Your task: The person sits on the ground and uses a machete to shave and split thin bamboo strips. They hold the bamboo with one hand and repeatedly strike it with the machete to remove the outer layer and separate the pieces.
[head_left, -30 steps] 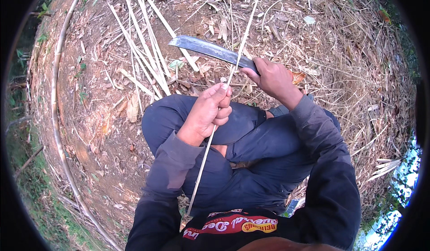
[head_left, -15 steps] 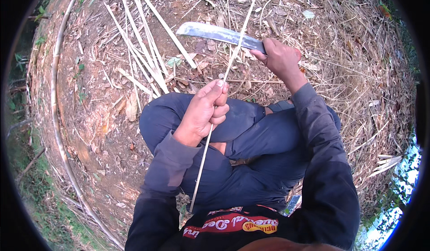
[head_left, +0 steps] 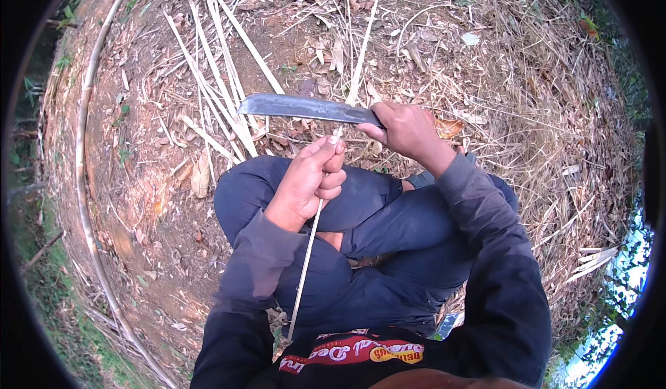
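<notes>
A long, thin, pale strip, which looks like split bamboo (head_left: pixel 304 271), runs from my lap up through my left hand (head_left: pixel 312 179) and on past it toward the far ground. My left hand is closed around the strip, thumb on top. In my right hand (head_left: pixel 411 133) is a machete (head_left: pixel 305 106) with a broad, slightly curved dark blade pointing left. Its blade lies across the strip just beyond my left thumb and hides a short part of it. The handle is mostly covered by my right fingers.
Several pale split strips (head_left: pixel 220 77) lie on the ground at the far left. A long bent pole (head_left: pixel 84 146) stretches along the left side. More cut pieces (head_left: pixel 591 263) lie at the right. Dry leaves and straw cover the ground around my crossed legs (head_left: pixel 361 215).
My right hand has drawn the machete nearer and left along the strip, down close to my left thumb. My left hand has shifted slightly nearer, still gripping the strip.
</notes>
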Motion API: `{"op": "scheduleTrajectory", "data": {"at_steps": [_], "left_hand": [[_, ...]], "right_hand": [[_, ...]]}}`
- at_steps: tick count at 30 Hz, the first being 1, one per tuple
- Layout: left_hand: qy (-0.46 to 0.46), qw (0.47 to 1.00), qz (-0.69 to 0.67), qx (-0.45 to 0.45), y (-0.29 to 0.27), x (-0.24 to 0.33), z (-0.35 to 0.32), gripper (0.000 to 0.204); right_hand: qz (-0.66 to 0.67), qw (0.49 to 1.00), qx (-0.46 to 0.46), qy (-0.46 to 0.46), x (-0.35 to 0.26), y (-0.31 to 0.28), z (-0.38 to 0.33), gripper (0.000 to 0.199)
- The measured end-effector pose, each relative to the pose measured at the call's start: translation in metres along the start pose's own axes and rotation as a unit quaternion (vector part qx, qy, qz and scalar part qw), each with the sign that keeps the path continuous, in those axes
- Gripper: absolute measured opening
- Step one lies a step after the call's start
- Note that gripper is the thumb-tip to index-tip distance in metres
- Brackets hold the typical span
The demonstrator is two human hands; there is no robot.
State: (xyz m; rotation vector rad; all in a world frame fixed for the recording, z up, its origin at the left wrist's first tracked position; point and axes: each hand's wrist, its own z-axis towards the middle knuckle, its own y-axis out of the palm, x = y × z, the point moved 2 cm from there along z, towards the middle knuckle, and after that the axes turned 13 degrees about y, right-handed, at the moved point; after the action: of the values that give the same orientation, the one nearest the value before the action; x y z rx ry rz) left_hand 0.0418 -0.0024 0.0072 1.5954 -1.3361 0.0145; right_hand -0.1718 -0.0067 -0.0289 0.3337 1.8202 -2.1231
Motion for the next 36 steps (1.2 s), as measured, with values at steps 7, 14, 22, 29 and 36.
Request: {"op": "scheduleTrajectory", "data": {"at_steps": [7, 14, 22, 29, 36], "left_hand": [[-0.032, 0.999, 0.039, -0.006, 0.021, 0.02, -0.032, 0.015], [-0.007, 0.998, 0.057, -0.001, 0.031, 0.019, -0.03, 0.017], [-0.018, 0.964, 0.209, 0.164, -0.009, 0.036, -0.214, 0.023], [0.118, 0.955, 0.236, 0.138, 0.018, 0.059, -0.176, 0.021], [0.153, 0.963, 0.222, -0.011, 0.086, 0.081, -0.043, 0.02]], "right_hand": [[-0.031, 0.979, 0.153, 0.133, 0.068, 0.003, 0.034, 0.056], [0.031, 0.983, 0.148, -0.107, 0.001, -0.011, 0.0, 0.054], [0.169, 0.709, 0.261, 0.633, 0.281, -0.009, 0.01, 0.075], [0.616, 0.644, 0.145, 0.43, 0.104, -0.048, 0.049, 0.068], [0.397, 0.89, 0.222, 0.024, -0.022, -0.089, 0.016, 0.043]]}}
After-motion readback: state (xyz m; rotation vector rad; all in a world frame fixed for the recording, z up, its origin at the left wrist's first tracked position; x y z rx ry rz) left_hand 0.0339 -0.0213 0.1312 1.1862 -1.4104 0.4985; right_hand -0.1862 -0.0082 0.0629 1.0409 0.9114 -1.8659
